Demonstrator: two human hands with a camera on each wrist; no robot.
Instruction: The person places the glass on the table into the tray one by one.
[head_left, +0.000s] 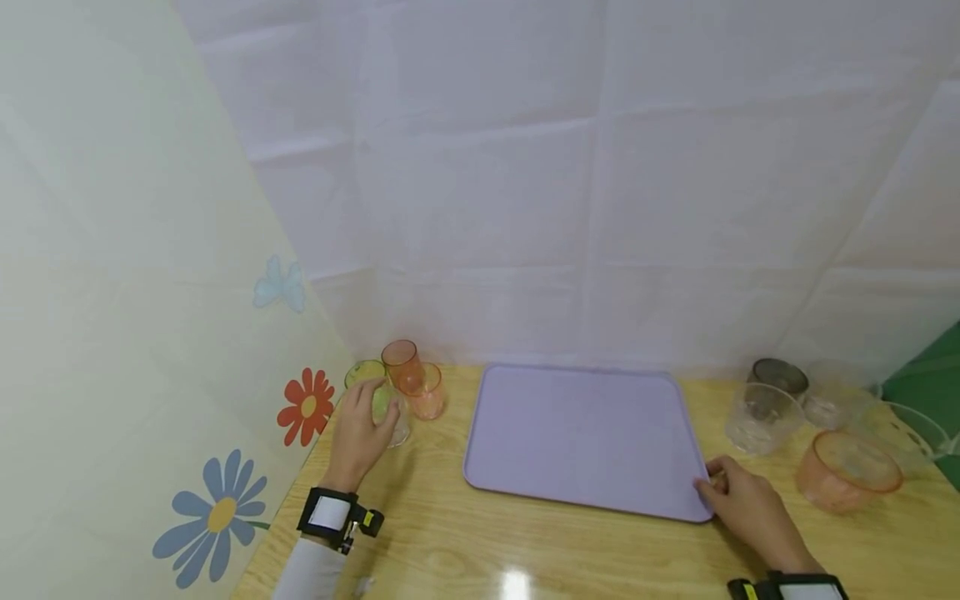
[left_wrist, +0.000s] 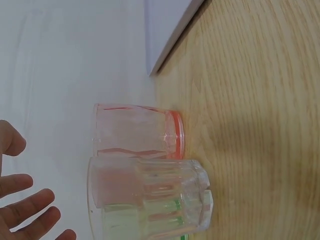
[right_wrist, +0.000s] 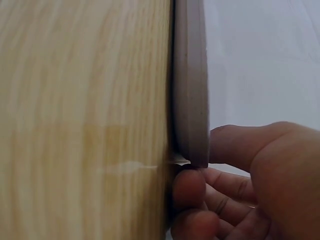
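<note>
My left hand [head_left: 362,437] hovers above a clear fluted tumbler [left_wrist: 165,192] on the left, its fingers spread apart from the rim in the left wrist view. Behind that tumbler stand a green cup [head_left: 360,372], an orange-red cup [head_left: 401,360] and a pale orange cup [head_left: 428,398]. A flat lilac tray [head_left: 581,442] lies across the middle of the table. At its near right corner, my right hand [head_left: 753,510] pinches the edge. Its thumb [right_wrist: 232,145] bears on the tray's rim [right_wrist: 192,85], with curled fingers below the edge.
On the right stand a dark grey cup [head_left: 782,377], clear cups [head_left: 761,421] and a wide orange bowl [head_left: 843,479]. A clear handled vessel [head_left: 903,429] is beyond the bowl. White sheeting [head_left: 480,208] hangs behind the wooden table [head_left: 442,542]; a wall with flower decals [head_left: 221,514] borders the left.
</note>
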